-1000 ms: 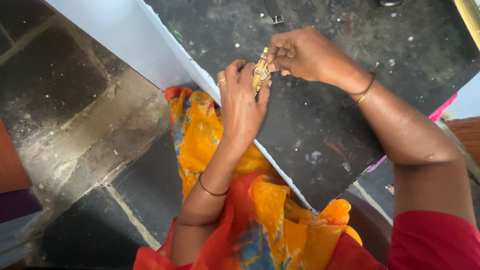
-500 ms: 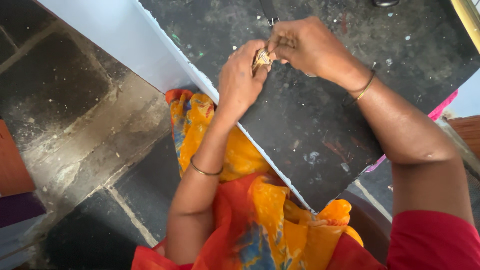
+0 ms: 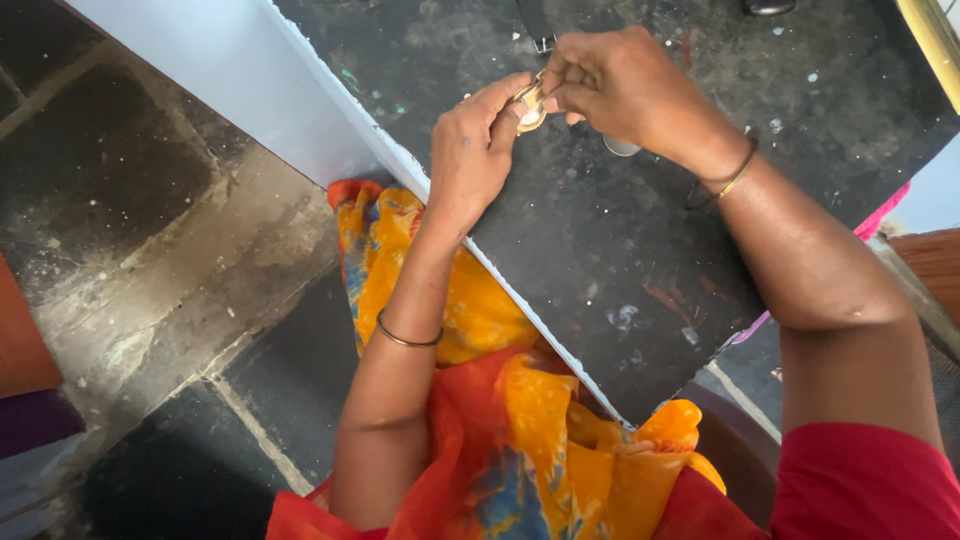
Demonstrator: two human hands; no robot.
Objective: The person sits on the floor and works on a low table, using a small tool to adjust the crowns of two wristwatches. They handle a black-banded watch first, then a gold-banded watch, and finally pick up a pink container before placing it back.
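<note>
Between both grips, a small golden metal piece (image 3: 528,104) sits pinched by left hand (image 3: 478,150) and right hand (image 3: 620,85); seemingly light, stiff, best held at its edges.

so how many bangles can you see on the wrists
3. One thin bangle sits on the left wrist, low in the picture. Two bangles lie close together on the right wrist, above the dark tabletop. Others may be hidden beneath the arms.

The hands (image 3: 555,120) hide most of the small brass-coloured piece (image 3: 527,104) between them.
</note>
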